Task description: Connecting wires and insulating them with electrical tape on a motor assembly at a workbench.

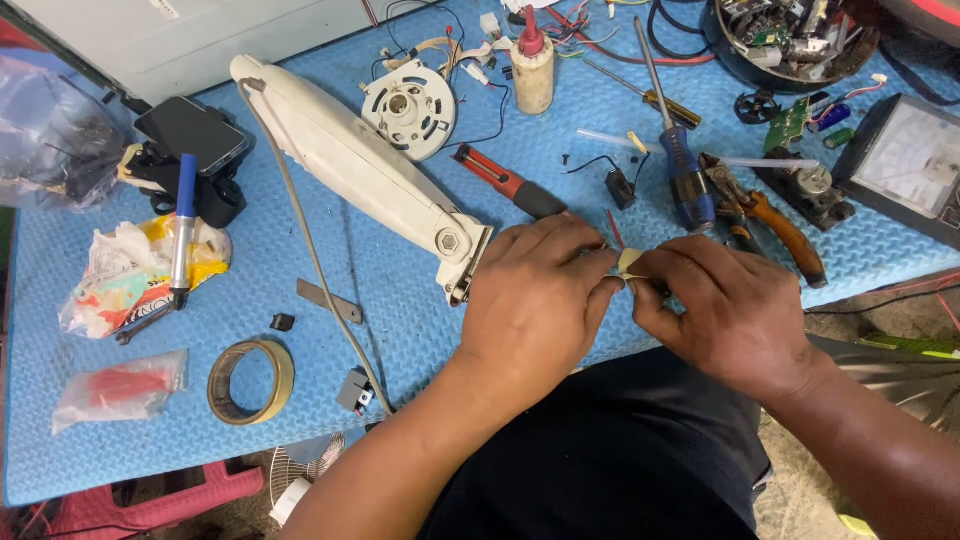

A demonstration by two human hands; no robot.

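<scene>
A blue foam mat is spread over the work surface, and across it a long cream-white appliance arm is laid diagonally, its grey cord trailing toward the near edge. Beside the arm's hinged end, the left hand and the right hand are brought together at the mat's front edge. A small piece of pale tape is pinched between the fingertips of both hands; what lies under it is hidden. The work would probably be done best with the tape kept taut and pressed down evenly, fingertips kept close. A blue-handled screwdriver and orange-handled pliers are lying just beyond the hands. A roll of masking tape is well apart on the left.
</scene>
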